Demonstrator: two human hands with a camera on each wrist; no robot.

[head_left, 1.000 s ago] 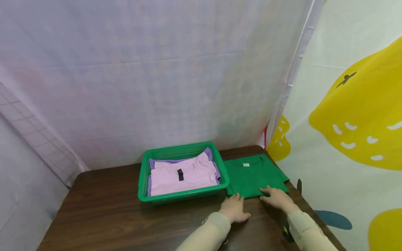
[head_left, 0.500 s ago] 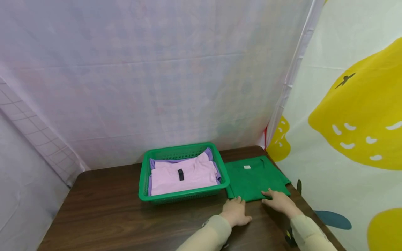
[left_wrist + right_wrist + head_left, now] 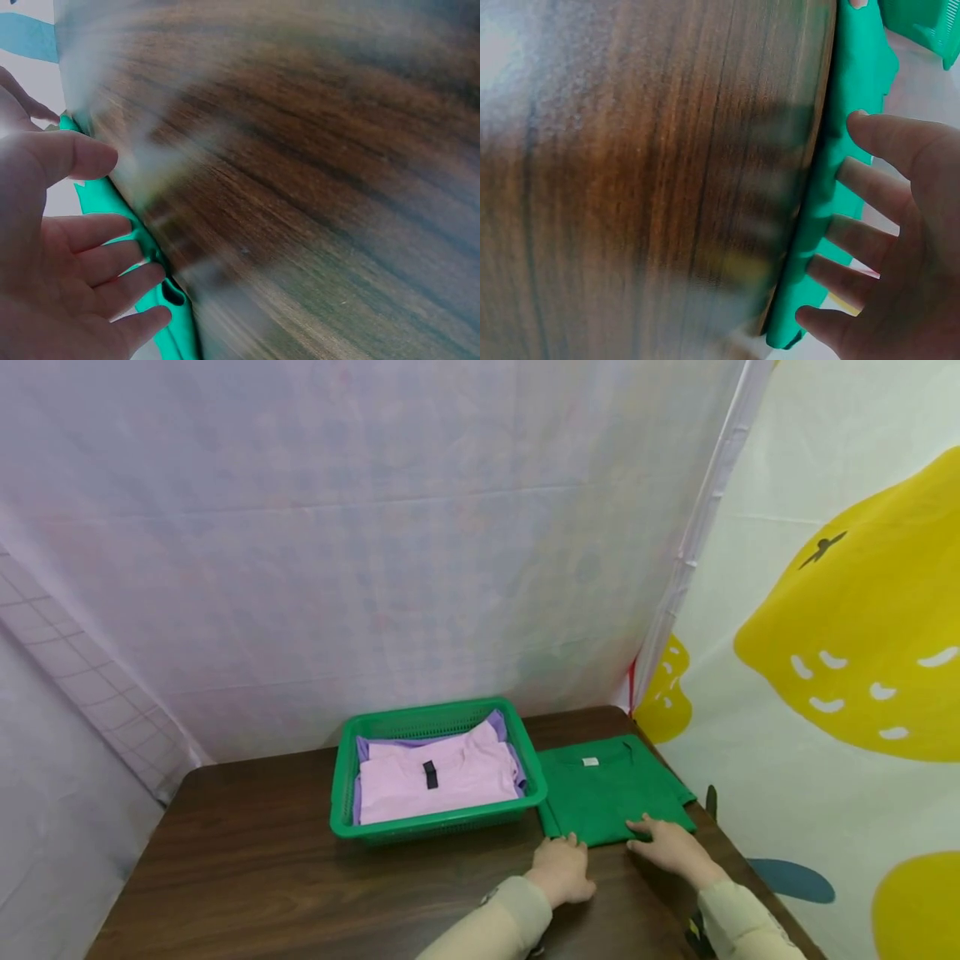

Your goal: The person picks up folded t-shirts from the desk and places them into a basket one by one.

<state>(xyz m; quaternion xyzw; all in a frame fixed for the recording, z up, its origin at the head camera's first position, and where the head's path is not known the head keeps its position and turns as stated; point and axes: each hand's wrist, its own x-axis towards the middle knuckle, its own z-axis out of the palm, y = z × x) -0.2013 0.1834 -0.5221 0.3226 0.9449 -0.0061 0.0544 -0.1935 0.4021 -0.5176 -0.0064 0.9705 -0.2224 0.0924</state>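
A folded green T-shirt (image 3: 611, 793) with a white neck label lies flat on the table, right of the basket. My left hand (image 3: 562, 870) has its fingertips at the shirt's near left edge. At the near right part of the shirt, the fingertips of my right hand (image 3: 670, 846) rest on the cloth. Both wrist views show spread, fairly straight fingers along the green fold; neither the left hand (image 3: 60, 247) nor the right hand (image 3: 900, 240) curls round it.
A green plastic basket (image 3: 450, 820) stands left of the shirt, close against it. Inside lie a folded pink shirt (image 3: 465, 781) with a black label and purple cloth (image 3: 497, 723) beneath. Fabric curtains (image 3: 420, 568) bound the brown table (image 3: 285, 877) at the back and right.
The green T-shirt has slid slightly toward me, together with both hands. The basket stays in place.
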